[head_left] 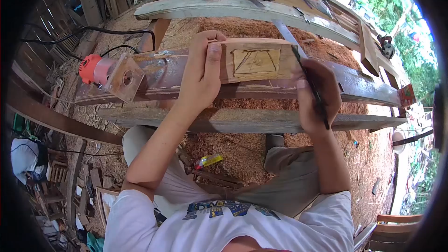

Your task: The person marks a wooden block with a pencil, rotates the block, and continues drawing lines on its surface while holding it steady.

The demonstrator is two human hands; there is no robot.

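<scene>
My left hand (203, 67) grips the left end of a wooden block (285, 60), thumb on the near face and fingers over the top edge. On that face, dark lines form a rectangle (256, 63) with slanted lines inside it. My right hand (319, 93) is closed around a long, thin, dark tool (313, 81), its kind not clear. The tool's upper end lies right at the block's right end. Behind and below the block runs a dark wooden beam (158, 77).
An orange power tool with a clear square base (126, 77) rests on the beam's left end, near a black cable (116, 29). A nearer plank (252, 120) crosses above my legs. Hand tools lie on the far bench (200, 7). A yellow-and-red item (208, 161) lies among wood shavings.
</scene>
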